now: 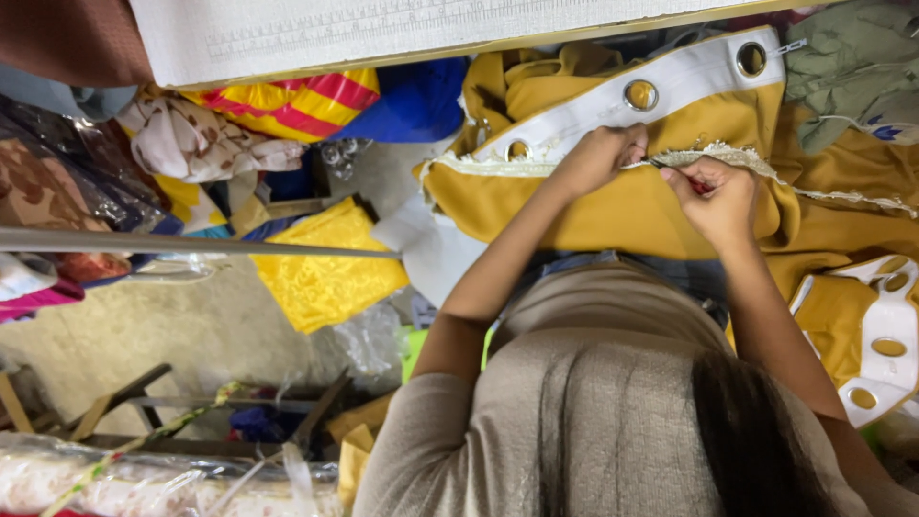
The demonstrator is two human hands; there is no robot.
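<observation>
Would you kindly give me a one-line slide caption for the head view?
Left hand and right hand pinch lace trim along a mustard eyelet curtain.

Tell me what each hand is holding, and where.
The left hand pinches the lace trim on the yellow curtain. The right hand holds a small red tool, mostly hidden in its grip.

The yellow curtain [613, 215] with its white eyelet band [661, 91] lies over the person's lap. Beside it, the bare concrete floor [182, 330] carries a folded yellow cloth [325, 263], clear plastic wrap [369, 345] and wooden slats [134, 402].
</observation>
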